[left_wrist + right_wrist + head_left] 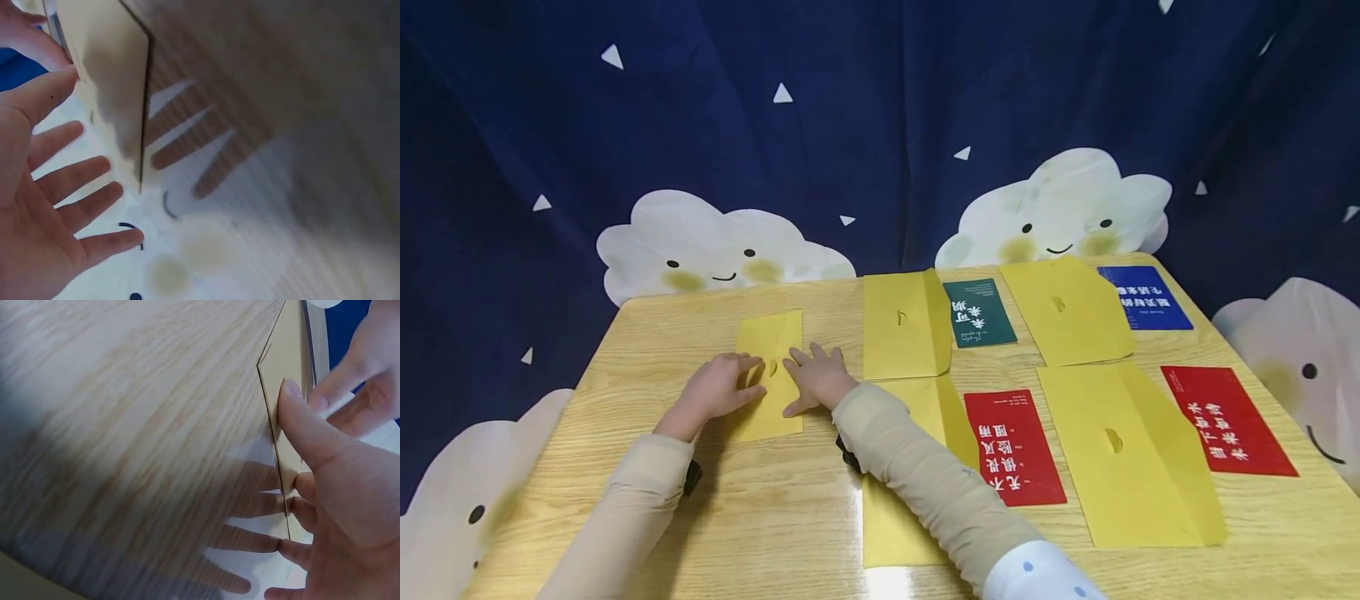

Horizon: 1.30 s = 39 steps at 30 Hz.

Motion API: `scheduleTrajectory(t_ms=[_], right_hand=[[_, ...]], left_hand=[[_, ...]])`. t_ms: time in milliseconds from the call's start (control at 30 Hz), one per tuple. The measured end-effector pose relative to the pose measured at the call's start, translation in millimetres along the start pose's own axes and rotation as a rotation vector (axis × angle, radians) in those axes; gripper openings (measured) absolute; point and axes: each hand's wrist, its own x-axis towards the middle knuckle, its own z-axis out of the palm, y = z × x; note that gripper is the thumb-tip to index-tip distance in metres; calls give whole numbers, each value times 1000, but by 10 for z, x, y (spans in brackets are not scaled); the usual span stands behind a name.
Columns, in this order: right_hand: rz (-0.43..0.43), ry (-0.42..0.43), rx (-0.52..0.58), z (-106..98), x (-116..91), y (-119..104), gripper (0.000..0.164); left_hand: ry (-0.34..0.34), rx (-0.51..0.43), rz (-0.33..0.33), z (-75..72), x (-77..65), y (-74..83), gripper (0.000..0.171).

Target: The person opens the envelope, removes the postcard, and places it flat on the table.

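Observation:
A yellow envelope with its flap folded over lies flat at the left of the wooden table. A small half-round tab shows near its middle. My left hand is at the envelope's left edge, thumb and fingers reaching toward the tab. Spread fingers of my right hand rest on the right edge. In the left wrist view the left hand has its fingers apart and extended beside the envelope. In the right wrist view the thumb of my right hand touches the envelope.
To the right lie several open yellow envelopes, partly overlapping in the middle. Beside them are a green card, a blue card, and two red cards. A dark blue curtain with clouds hangs behind the table.

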Motion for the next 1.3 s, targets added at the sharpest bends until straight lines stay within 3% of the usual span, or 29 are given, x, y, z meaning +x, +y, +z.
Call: scheduleTrajectory(t_ms=[333, 633, 967, 1133, 1300], right_hand=[[-13, -23, 28, -3, -19, 30, 89], [-3, -28, 38, 20, -8, 19, 90], [-7, -31, 24, 14, -8, 40, 90], [-11, -32, 36, 14, -15, 45, 90], [-7, -26, 45, 5, -24, 54, 90]], left_hand=[[-78, -191, -28, 69, 239, -172, 61], [-60, -297, -9, 84, 290, -188, 42], [-5, -326, -42, 92, 342, -167, 28], [-36, -339, -85, 84, 323, -224, 30], [-61, -416, -97, 85, 310, -286, 33]])
